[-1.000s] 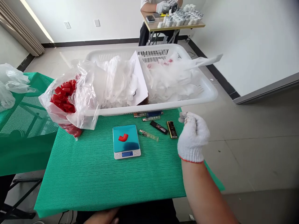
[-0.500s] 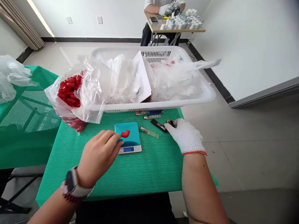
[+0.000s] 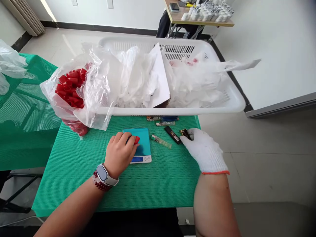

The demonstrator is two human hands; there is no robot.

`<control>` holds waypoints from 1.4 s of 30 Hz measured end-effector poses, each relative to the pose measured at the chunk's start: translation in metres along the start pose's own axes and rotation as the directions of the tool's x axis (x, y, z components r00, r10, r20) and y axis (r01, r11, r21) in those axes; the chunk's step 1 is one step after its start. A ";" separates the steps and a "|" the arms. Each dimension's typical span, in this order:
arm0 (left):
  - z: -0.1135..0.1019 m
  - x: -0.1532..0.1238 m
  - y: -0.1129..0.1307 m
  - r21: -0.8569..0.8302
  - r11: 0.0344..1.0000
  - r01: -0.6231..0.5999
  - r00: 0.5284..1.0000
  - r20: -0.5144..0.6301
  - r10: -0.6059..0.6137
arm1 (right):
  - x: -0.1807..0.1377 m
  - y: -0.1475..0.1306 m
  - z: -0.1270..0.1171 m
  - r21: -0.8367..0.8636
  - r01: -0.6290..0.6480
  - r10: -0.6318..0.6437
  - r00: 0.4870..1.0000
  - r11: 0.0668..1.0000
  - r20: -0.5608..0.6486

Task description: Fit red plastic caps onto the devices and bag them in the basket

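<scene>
My bare left hand point(image 3: 122, 149), with a watch at the wrist, is over the small digital scale point(image 3: 145, 146). Its fingers curl around a red elbow pipe fitting point(image 3: 137, 140), most of which they cover. The scale has a shiny blue plate and a lit display. In a white glove, my right hand point(image 3: 198, 144) has its fingertips closed on a small black and yellow object point(image 3: 185, 133) at the table's right side. Just left of that hand lies a black stick-shaped box point(image 3: 172, 135), and a clear lighter with a green end point(image 3: 161, 141) is beside the scale.
Several more lighters point(image 3: 165, 123) lie along the front of a white plastic basket point(image 3: 177, 111) holding plastic bags and a white card point(image 3: 161, 79). A bag of red fittings point(image 3: 71, 87) leans at its left. Beyond stands another table point(image 3: 170, 13) with white parts.
My left hand has moved right over the scale and closed on the red elbow fitting. My right hand stays at the black and yellow object. The view has tilted down.
</scene>
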State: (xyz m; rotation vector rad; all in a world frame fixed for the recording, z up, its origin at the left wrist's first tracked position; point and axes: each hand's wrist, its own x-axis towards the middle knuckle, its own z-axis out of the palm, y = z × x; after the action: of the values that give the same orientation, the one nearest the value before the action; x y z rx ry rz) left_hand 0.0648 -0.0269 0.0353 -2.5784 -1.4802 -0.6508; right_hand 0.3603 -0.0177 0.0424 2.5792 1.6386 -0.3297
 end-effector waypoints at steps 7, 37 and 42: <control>0.001 0.001 -0.005 -0.214 0.977 0.010 0.999 -0.028 -0.016 | -0.001 -0.003 -0.001 0.003 -0.023 0.023 1.000 1.000 -0.006; -0.007 -0.009 -0.004 -0.388 0.922 0.006 0.970 -0.223 -0.101 | -0.001 -0.016 0.003 0.226 0.025 0.010 0.988 0.974 -0.154; -0.006 -0.010 -0.004 -0.390 0.921 -0.002 0.969 -0.227 -0.094 | -0.004 -0.020 0.004 0.152 0.008 0.018 0.985 0.988 -0.173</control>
State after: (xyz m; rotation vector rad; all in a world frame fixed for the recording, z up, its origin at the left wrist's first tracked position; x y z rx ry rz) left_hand 0.0549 -0.0351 0.0363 -2.6071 -1.4569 -1.3371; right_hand 0.3401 -0.0137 0.0407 2.7965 1.7243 -0.2440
